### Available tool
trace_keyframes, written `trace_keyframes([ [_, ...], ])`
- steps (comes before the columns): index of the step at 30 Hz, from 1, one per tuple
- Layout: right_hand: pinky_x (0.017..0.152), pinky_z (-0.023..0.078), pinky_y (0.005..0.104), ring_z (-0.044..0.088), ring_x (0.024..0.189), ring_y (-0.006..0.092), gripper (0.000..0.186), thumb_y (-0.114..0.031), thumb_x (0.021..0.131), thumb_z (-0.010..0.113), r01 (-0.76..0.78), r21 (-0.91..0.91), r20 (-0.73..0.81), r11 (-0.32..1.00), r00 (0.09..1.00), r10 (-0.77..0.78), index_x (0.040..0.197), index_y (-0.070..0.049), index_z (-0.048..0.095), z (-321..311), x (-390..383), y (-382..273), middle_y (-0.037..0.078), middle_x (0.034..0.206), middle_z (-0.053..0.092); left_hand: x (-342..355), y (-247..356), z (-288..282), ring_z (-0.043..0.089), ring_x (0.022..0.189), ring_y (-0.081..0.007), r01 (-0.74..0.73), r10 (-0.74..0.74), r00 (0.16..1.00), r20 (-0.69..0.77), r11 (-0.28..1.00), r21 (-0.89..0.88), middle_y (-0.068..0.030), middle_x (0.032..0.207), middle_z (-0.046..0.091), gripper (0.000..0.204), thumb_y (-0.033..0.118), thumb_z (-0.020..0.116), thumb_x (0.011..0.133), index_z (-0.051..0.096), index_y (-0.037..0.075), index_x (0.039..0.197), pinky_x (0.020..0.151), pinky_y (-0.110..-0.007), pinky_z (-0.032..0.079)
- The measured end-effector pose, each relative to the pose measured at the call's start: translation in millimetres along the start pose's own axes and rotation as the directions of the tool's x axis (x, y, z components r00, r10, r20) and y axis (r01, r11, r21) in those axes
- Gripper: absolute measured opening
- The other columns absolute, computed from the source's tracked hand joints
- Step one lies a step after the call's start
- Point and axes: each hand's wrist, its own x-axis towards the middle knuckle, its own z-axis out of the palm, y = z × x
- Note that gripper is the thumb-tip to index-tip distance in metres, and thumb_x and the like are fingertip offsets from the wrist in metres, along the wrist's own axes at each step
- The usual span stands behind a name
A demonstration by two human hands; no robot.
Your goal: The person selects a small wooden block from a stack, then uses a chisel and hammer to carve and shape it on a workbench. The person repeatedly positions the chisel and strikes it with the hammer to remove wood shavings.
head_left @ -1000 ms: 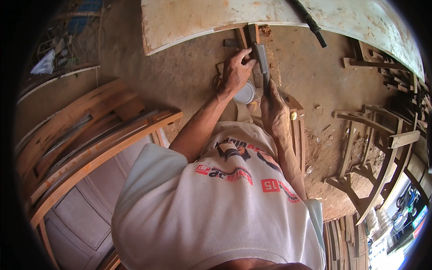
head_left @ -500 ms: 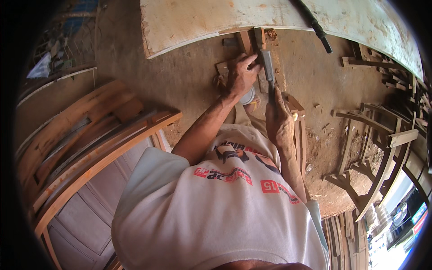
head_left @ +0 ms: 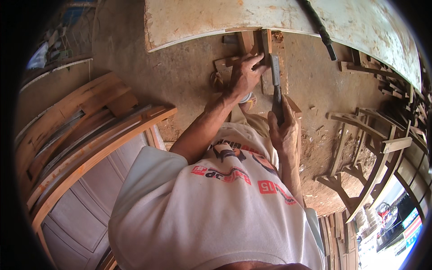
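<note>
My left hand [head_left: 244,77] is closed about a narrow wooden strip [head_left: 267,41], with index finger and thumb at its side. The strip's far end reaches up to the edge of the pale board. In my right hand [head_left: 284,128] is a hand tool with a dark handle [head_left: 277,96] and a long grey metal head [head_left: 275,70]. The head lies just right of the strip; whether they touch I cannot tell. Its exact kind is not clear. Below my left hand, a round grey-white object [head_left: 246,97] is partly hidden near my foot [head_left: 250,104].
A large pale board [head_left: 216,20] spans the far side, with a dark rod [head_left: 320,28] across it. Wooden frames and a panelled door [head_left: 85,211] stand at left. Curved wooden frames [head_left: 382,155] stand at right, with scrap wood [head_left: 396,87] beyond. Shavings lie on the floor.
My right hand and the tool have moved slightly right and nearer to me, away from the strip. My left hand stays by the strip. The whole view has shifted a little.
</note>
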Motion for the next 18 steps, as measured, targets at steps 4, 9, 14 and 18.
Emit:
trace_keyframes([
  [4,0.099,0.055,0.0408,0.07,0.118,0.0335,0.058,-0.014,0.1,0.065,-0.121,0.142,0.025,0.982,0.993,0.118,0.152,0.004,0.048,-3.3,-3.0,3.7,0.028,0.127,0.069,-0.1,-1.1,-0.3,0.069,0.082,-0.0241,-0.039,0.039,0.999,0.008,0.999,-0.003,-0.014,0.094,0.071,0.044,0.018,0.084,0.089,0.072,-0.002,0.127,0.074,-0.036,0.055],
  [9,0.099,0.055,0.0405,0.071,0.115,0.0309,0.052,-0.015,0.1,0.064,-0.105,0.247,-0.051,0.963,0.991,0.121,0.148,0.004,0.054,5.7,-17.8,22.9,0.025,0.125,0.07,-1.3,2.1,-2.2,0.071,0.086,-0.0253,0.006,-0.006,1.0,0.01,1.0,0.006,-0.0159,0.1,0.073,0.044,0.018,0.083,0.091,0.07,-0.002,0.128,0.077,-0.037,0.056],
  [14,0.096,0.055,0.0402,0.072,0.114,0.0304,0.053,-0.012,0.098,0.065,-0.006,0.176,-0.1,0.984,0.995,0.024,0.148,0.003,0.054,-0.6,-18.4,10.7,0.025,0.124,0.07,-4.5,-6.3,-1.1,0.071,0.088,-0.0263,-0.061,0.061,0.998,-0.016,0.998,0.026,-0.0162,0.101,0.072,0.043,0.019,0.082,0.093,0.068,-0.004,0.126,0.078,-0.036,0.057],
  [18,0.089,0.057,0.0405,0.073,0.106,0.0313,0.054,-0.01,0.096,0.064,-0.07,0.174,-0.06,0.982,0.995,0.082,0.148,0.001,0.054,1.3,-16.2,16.2,0.026,0.118,0.071,-9.0,0.3,1.4,0.071,0.086,-0.0235,-0.118,0.124,0.991,-0.06,0.989,0.086,-0.0138,0.1,0.067,0.043,0.011,0.08,0.092,0.065,-0.002,0.131,0.075,-0.034,0.058],
])
